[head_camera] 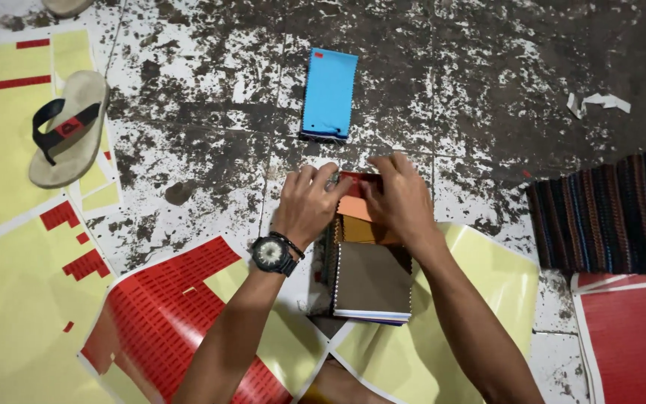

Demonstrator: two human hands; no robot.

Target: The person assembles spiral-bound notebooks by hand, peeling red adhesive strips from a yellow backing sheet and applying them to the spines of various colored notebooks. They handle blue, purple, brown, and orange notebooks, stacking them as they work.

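Both the left hand (309,203) and right hand (400,200) pinch the light, floppy fabric swatches (359,217), best held by their edges.

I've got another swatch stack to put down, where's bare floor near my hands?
Bare floor lies between the blue swatch stack and the paper scraps, and between the sandal and left hand. Sticker sheets and the striped mat crowd elsewhere.
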